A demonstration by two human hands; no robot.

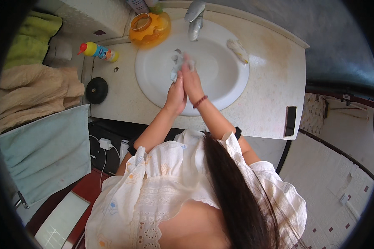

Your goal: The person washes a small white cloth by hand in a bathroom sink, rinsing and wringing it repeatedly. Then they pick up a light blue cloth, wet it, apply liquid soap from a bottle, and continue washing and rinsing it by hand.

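Note:
Both my hands are pressed together over the front left part of a white oval washbasin [219, 84]. My left hand [175, 96] has a small wet pale-blue and white cloth [174, 74] at its fingers, held between it and my right hand [191, 81], whose fingertips are blurred. A dark red bracelet [200, 101] circles my right wrist. The chrome faucet [194, 23] stands behind the basin; no stream of water can be made out. On the basin's right rim lies a crumpled whitish cloth or glove [237, 50] with yellow marks.
Left of the basin are an orange translucent bowl [154, 34], a yellow cleaner bottle [98, 52] with a red cap, a small ring [116, 69] and a round black lid [96, 90]. A dark phone [290, 121] lies at the counter's right front corner. Towels [46, 152] hang at left.

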